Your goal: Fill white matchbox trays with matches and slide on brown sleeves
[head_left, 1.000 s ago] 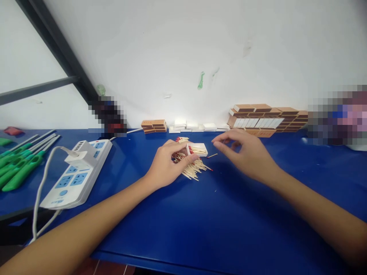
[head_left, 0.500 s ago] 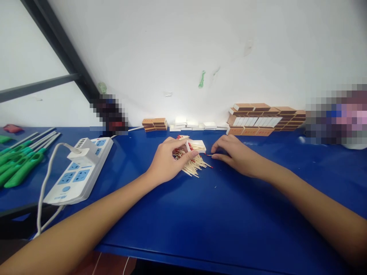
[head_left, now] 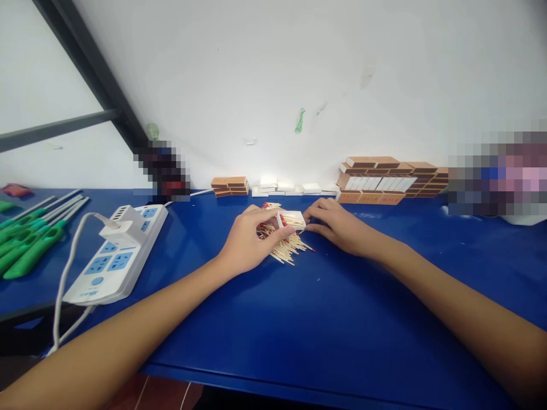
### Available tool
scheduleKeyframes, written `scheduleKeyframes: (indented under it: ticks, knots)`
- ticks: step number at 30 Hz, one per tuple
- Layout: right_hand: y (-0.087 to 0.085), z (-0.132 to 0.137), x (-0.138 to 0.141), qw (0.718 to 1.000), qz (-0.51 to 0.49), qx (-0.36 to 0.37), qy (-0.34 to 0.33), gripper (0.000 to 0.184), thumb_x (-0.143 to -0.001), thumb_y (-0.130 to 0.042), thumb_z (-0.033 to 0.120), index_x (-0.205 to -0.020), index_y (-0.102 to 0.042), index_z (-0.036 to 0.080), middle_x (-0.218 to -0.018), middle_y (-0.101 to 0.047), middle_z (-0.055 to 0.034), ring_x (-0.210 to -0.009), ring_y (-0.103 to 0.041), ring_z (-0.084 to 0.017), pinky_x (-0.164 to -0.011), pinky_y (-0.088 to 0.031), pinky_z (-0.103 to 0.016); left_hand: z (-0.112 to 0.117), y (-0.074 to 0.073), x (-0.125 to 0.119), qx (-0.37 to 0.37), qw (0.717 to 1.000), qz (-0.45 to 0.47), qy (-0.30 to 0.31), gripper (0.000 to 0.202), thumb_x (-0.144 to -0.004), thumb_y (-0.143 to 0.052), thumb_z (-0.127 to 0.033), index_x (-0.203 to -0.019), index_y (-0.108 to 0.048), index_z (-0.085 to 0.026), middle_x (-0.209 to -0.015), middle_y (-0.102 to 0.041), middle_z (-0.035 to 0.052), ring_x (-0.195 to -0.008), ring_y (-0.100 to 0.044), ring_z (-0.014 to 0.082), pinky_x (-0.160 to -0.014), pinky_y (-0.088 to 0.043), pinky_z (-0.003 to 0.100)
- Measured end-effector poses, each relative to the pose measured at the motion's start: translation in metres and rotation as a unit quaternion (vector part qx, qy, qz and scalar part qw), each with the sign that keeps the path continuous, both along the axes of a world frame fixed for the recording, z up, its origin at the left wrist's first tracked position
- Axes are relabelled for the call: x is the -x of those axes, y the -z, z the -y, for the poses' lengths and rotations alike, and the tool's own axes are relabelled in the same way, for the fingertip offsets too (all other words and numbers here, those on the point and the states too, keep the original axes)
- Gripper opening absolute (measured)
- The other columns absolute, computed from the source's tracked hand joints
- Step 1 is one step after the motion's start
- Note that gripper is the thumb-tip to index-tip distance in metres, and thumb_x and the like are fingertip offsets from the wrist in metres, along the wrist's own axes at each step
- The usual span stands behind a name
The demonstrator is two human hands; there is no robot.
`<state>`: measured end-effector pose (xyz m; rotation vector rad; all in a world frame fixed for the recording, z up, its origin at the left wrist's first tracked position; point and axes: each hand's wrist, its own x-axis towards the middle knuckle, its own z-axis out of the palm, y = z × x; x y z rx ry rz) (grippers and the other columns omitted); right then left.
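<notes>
My left hand [head_left: 248, 242] rests on a pile of loose red-tipped matches [head_left: 289, 248] on the blue table and grips a small white matchbox tray [head_left: 292, 219] partly filled with matches, thumb on its near edge. My right hand [head_left: 337, 226] lies low on the table just right of the tray, fingers curled and pinched together at the tray's right end. What the fingertips hold is too small to make out.
Stacks of brown matchbox sleeves [head_left: 391, 180] and white trays [head_left: 290, 187] line the wall, with a smaller brown stack [head_left: 229, 186]. A white power strip [head_left: 117, 252] with a plugged adapter and cable lies at left. Green-handled screwdrivers [head_left: 29, 239] lie at far left.
My right hand dropped from above the table and slid left to the tray's right end; the loose match that lay beside the tray is gone from there. My left hand stayed put.
</notes>
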<state>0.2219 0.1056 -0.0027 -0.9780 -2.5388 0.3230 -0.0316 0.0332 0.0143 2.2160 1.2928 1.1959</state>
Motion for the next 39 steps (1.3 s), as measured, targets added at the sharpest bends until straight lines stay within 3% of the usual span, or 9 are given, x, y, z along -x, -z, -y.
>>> scheduleKeyframes:
  ticks: [3, 8, 12, 17, 21, 28, 33, 39]
  knots:
    - [0.003, -0.001, -0.002, 1.0, 0.002, -0.006, 0.012, 0.019, -0.102, -0.052, 0.035, -0.093, -0.062, 0.022, -0.104, -0.059, -0.0121, -0.101, -0.052, -0.029, -0.091, -0.047, -0.045, 0.0, 0.0, 0.0, -0.004, 1.0, -0.001, -0.001, 0.034, -0.094, -0.075, -0.045, -0.12, -0.077, -0.024, -0.084, -0.074, 0.0016, -0.082, -0.059, 0.02, -0.075, -0.049, 0.034]
    - [0.005, 0.002, -0.01, 1.0, 0.002, -0.014, 0.02, 0.021, -0.104, -0.049, 0.035, -0.09, -0.058, 0.022, -0.098, -0.061, -0.0113, -0.094, -0.053, -0.028, -0.085, -0.047, -0.044, -0.002, 0.003, 0.003, -0.009, 1.0, -0.004, -0.001, 0.034, -0.094, -0.074, -0.049, -0.117, -0.078, -0.025, -0.084, -0.072, 0.0018, -0.082, -0.059, 0.0201, -0.076, -0.05, 0.034]
    - [-0.007, 0.009, -0.013, 0.997, -0.05, -0.047, 0.03, 0.02, -0.106, -0.048, 0.035, -0.093, -0.057, 0.022, -0.099, -0.06, -0.01, -0.095, -0.054, -0.027, -0.085, -0.047, -0.043, -0.003, 0.003, 0.004, -0.008, 1.0, -0.017, -0.002, 0.034, -0.093, -0.074, -0.052, -0.113, -0.08, -0.025, -0.085, -0.072, 0.0028, -0.083, -0.059, 0.0203, -0.076, -0.049, 0.035]
    - [-0.028, 0.037, 0.008, 0.988, -0.095, -0.113, 0.039, 0.013, -0.106, -0.051, 0.029, -0.096, -0.055, 0.022, -0.098, -0.06, -0.0083, -0.096, -0.054, -0.026, -0.086, -0.047, -0.042, 0.001, 0.001, 0.001, -0.016, 0.999, -0.033, 0.026, 0.031, -0.095, -0.073, -0.047, -0.118, -0.078, -0.028, -0.09, -0.075, 0.0019, -0.085, -0.06, 0.0202, -0.078, -0.05, 0.034]
    - [-0.03, 0.056, 0.026, 0.986, -0.061, -0.152, 0.032, 0.014, -0.107, -0.048, 0.024, -0.096, -0.056, 0.021, -0.099, -0.062, -0.0097, -0.094, -0.053, -0.026, -0.087, -0.047, -0.043, 0.006, -0.001, -0.003, -0.022, 0.998, -0.036, 0.051, 0.03, -0.095, -0.075, -0.042, -0.123, -0.076, -0.031, -0.104, -0.079, 0.0006, -0.093, -0.062, 0.0203, -0.086, -0.05, 0.036]
    - [-0.029, 0.059, 0.018, 0.991, -0.09, -0.099, 0.022, 0.006, -0.105, -0.054, 0.022, -0.102, -0.059, 0.02, -0.104, -0.063, -0.0078, -0.097, -0.055, -0.024, -0.086, -0.048, -0.038, 0.005, -0.003, -0.002, -0.013, 0.998, -0.031, 0.051, 0.027, -0.095, -0.074, -0.044, -0.117, -0.078, -0.03, -0.099, -0.077, 0.0004, -0.088, -0.061, 0.0194, -0.083, -0.05, 0.035]
    - [-0.033, 0.06, 0.015, 0.99, -0.121, -0.069, 0.021, 0.008, -0.104, -0.057, 0.019, -0.097, -0.062, 0.02, -0.094, -0.065, -0.0051, -0.09, -0.059, -0.021, -0.078, -0.047, -0.034, 0.004, -0.002, -0.002, 0.008, 0.999, -0.013, 0.041, 0.032, -0.094, -0.075, -0.047, -0.119, -0.078, -0.028, -0.092, -0.075, 0.0011, -0.084, -0.06, 0.0194, -0.079, -0.049, 0.034]
    - [-0.032, 0.061, 0.018, 0.985, -0.158, -0.073, 0.018, 0.011, -0.104, -0.058, 0.017, -0.096, -0.064, 0.021, -0.093, -0.067, -0.0037, -0.086, -0.061, -0.018, -0.074, -0.047, -0.031, 0.005, -0.004, -0.003, 0.017, 0.998, -0.019, 0.063, 0.031, -0.096, -0.073, -0.044, -0.124, -0.076, -0.031, -0.106, -0.078, 0.0013, -0.092, -0.063, 0.0201, -0.086, -0.051, 0.036]
